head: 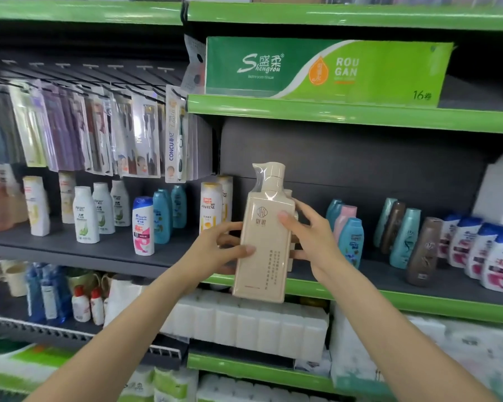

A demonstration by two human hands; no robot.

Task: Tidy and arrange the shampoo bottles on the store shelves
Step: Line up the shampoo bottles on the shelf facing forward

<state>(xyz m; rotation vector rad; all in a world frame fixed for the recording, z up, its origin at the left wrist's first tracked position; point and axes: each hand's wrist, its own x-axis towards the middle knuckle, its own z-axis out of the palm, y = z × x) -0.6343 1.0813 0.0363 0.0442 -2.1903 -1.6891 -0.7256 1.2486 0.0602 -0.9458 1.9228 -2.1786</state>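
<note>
A tall beige pump bottle [266,236] is held upright in front of the middle shelf [418,281], its base just over the green front edge. My left hand [221,248] grips its left side, thumb across the front. On the right side, my right hand [308,236] holds it with the thumb on the label and fingers behind. A second beige bottle seems to stand just behind it, mostly hidden. Yellow-and-white Pantene bottles [211,207] stand to its left. To its right are teal and pink bottles [350,236], then brown and teal ones [421,250].
Blue-capped white bottles [488,256] crowd the shelf's right end. The left grey shelf [64,248] carries white, teal and pink-labelled bottles. Toothbrush packs [99,132] hang above it. A green tissue pack [325,68] fills the upper shelf. White paper rolls [259,326] lie below.
</note>
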